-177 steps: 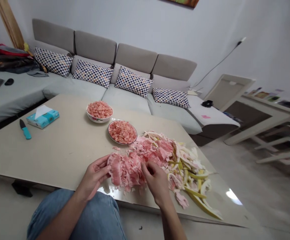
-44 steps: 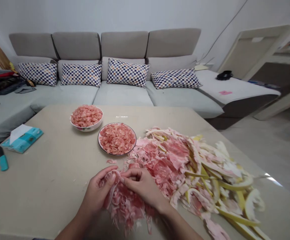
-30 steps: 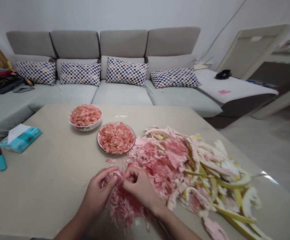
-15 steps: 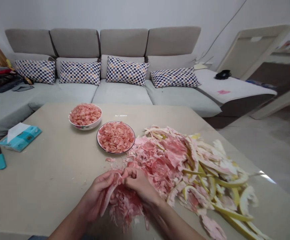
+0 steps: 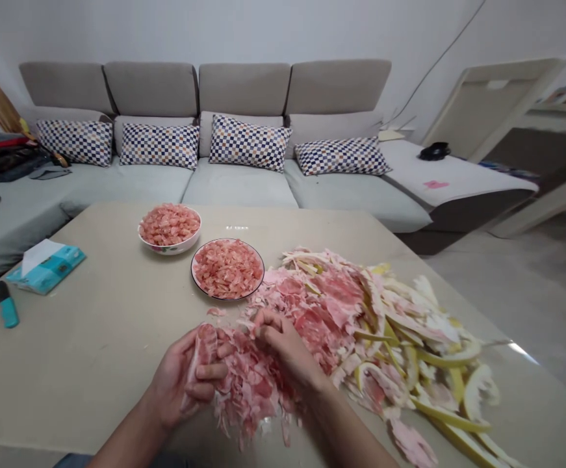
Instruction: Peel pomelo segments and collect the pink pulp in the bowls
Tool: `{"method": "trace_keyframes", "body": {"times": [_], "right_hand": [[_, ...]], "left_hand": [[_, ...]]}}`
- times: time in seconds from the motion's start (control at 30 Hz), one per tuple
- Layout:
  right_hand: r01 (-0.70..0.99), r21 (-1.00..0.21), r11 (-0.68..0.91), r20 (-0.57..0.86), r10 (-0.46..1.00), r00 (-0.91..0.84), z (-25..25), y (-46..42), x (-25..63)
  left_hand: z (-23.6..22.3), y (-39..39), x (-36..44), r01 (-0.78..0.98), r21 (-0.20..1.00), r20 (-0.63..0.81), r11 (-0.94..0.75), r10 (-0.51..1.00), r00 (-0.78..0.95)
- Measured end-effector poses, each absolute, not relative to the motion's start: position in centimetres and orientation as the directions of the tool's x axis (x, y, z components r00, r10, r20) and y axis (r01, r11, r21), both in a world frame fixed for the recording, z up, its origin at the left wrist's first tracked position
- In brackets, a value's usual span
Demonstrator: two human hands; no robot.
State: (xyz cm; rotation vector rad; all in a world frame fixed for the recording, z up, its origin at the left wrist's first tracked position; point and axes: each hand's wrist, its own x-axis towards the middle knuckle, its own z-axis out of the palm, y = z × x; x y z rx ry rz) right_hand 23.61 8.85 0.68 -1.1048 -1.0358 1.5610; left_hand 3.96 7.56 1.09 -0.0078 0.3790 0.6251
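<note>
A pink pomelo segment (image 5: 205,348) lies in my left hand (image 5: 180,374), the fingers wrapped around it. To its right, my right hand (image 5: 280,344) is closed in a pinch above the scraps; whatever sits between its fingertips looks small and pale, too small to name. Beneath and between the hands is a heap of pink membrane scraps (image 5: 251,396). Beyond them, a dark-rimmed plate (image 5: 193,276) is piled with pomelo pulp (image 5: 228,266). Further back, a white bowl (image 5: 175,248) holds more of the same pulp.
Yellow-green pomelo rinds (image 5: 451,357) and peeled membranes (image 5: 334,296) spread over the table's right side. At the left lie a tissue pack (image 5: 51,270) and a teal-handled knife (image 5: 8,309). A grey sofa (image 5: 244,182) with checkered cushions stands behind the table (image 5: 92,364).
My right hand has drawn away from the segment, a little to the right and up. My left hand has shifted slightly left, still holding the segment. The view has shifted slightly.
</note>
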Motion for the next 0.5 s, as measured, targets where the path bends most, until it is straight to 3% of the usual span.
{"method": "trace_keyframes", "body": {"times": [0.2,0.37,0.5], "right_hand": [[0.127,-0.992,-0.010,-0.033,0.983,-0.179,0.9,8.2,22.7],[0.233,-0.957,0.171,0.140,0.980,-0.144,0.8,8.2,22.3],[0.221,-0.959,0.177,0.150,0.980,-0.133,0.6,8.2,22.3]], "left_hand": [[0.3,7.5,4.6,-0.532,0.226,-0.318,0.816,0.578,0.751],[-0.1,7.5,4.6,-0.515,0.279,-0.336,0.811,0.585,0.739],[-0.3,7.4,4.9,-0.526,0.321,-0.349,0.788,0.614,0.707]]}}
